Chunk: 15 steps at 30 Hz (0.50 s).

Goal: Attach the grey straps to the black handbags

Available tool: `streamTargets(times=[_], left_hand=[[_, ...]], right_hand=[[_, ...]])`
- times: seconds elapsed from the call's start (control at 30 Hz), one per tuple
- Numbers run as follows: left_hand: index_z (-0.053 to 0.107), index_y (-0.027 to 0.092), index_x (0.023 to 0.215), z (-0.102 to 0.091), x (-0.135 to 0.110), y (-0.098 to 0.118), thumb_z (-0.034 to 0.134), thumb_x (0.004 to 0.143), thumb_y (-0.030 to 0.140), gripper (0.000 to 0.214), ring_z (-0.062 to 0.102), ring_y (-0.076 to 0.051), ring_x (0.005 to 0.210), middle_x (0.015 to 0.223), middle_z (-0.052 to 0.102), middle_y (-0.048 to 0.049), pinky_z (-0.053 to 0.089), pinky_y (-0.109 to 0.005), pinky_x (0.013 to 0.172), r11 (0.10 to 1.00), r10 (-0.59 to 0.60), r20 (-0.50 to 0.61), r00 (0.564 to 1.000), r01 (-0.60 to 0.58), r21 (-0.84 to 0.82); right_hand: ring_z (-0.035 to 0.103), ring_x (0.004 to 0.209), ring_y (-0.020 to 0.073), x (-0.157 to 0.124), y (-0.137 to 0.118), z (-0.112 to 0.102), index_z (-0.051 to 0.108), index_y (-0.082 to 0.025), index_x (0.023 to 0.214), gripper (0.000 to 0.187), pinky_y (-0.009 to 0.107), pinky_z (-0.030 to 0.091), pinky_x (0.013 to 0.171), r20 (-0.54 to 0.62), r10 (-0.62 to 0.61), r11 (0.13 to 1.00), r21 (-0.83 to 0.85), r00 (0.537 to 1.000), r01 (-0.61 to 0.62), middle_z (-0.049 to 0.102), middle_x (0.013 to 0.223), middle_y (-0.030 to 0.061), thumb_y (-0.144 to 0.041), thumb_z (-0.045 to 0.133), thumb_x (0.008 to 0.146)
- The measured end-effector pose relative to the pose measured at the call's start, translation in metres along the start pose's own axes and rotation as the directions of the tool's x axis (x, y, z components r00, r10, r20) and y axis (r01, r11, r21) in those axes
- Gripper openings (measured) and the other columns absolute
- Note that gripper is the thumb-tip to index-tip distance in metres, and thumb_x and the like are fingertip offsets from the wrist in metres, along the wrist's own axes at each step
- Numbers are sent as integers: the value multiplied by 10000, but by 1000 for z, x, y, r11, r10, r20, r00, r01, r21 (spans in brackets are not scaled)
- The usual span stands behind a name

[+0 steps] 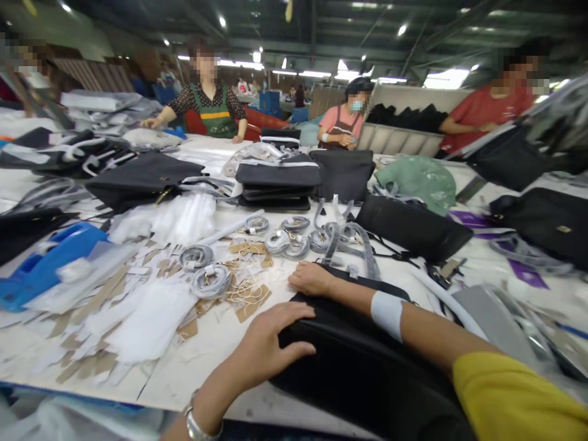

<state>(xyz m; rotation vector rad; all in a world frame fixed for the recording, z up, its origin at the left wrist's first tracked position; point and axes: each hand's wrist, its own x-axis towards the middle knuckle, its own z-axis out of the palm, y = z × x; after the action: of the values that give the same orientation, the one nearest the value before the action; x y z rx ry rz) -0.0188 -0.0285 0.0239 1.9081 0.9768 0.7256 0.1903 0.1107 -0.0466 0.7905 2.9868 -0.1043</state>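
Note:
A black bag lies in front of me at the table's near edge. My left hand rests on its left end, fingers spread flat. My right hand reaches across the bag's far edge with its fingers curled, close to scattered paper tags and cord; I cannot make out anything in it. My right forearm, with a white band on it, lies over the bag. Coiled grey straps sit just beyond my hands.
Stacked black bags stand mid-table, more black bags to the right. A blue plastic piece lies at left, a green bag behind. Three people work along the far side. White sheets and cardboard scraps cover the near left.

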Motion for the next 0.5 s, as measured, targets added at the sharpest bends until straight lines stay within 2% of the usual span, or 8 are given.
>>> streamTargets(times=[0.13,0.2,0.27,0.37,0.43,0.47,0.5], left_hand=[[677,273,1098,8,7,6,786,764,419,381,638,-258,1082,1155,707,-37,465,-369,988,993,-29,-10,1000,30,118],[677,259,1064,9,6,5,781,767,397,343,649,-257,1046,1110,719,-36,475,-365,951,989,-47,-25,999,50,143],[676,253,1044,9,5,6,760,784,387,304,656,-252,1016,1076,724,-32,484,-358,916,983,-60,-31,998,64,170],[673,257,1048,8,6,7,743,789,391,299,656,-251,1010,1073,722,-25,484,-360,910,977,-66,-7,998,66,201],[671,263,1062,6,9,6,726,795,412,311,652,-256,1026,1094,716,-25,481,-371,932,971,-61,16,998,56,234],[672,265,1064,5,11,5,716,797,431,317,651,-260,1031,1099,714,-26,484,-377,937,965,-58,27,998,49,257],[675,268,1062,4,13,4,707,796,454,326,653,-265,1028,1099,713,-28,492,-381,934,958,-55,37,998,42,282]], right_hand=[[599,993,241,-6,-8,-17,653,-100,1034,190,362,407,889,-28,8,998,62,1000,-6,696,1053,163,-217,517,970],[577,1110,230,-15,-13,-31,654,-107,1100,201,349,402,954,-55,21,994,107,998,-15,661,1198,160,-138,529,946],[585,1135,205,-34,-18,-52,676,-135,1100,223,314,416,966,-68,41,987,161,997,-29,660,1236,123,-107,525,939],[640,1062,174,-86,-24,-93,697,-176,1113,214,255,462,910,-70,104,967,242,992,-84,706,1170,59,-205,547,963],[658,1041,165,-136,-33,-119,682,-198,1176,264,243,474,901,-91,225,925,332,970,-184,714,1166,32,-297,524,989],[661,1042,168,-165,-41,-129,682,-212,1188,284,248,474,911,-109,328,877,404,938,-260,715,1167,20,-332,510,997],[661,1048,177,-194,-50,-134,687,-227,1185,300,262,471,925,-134,448,816,464,884,-343,716,1166,13,-365,495,1001]])
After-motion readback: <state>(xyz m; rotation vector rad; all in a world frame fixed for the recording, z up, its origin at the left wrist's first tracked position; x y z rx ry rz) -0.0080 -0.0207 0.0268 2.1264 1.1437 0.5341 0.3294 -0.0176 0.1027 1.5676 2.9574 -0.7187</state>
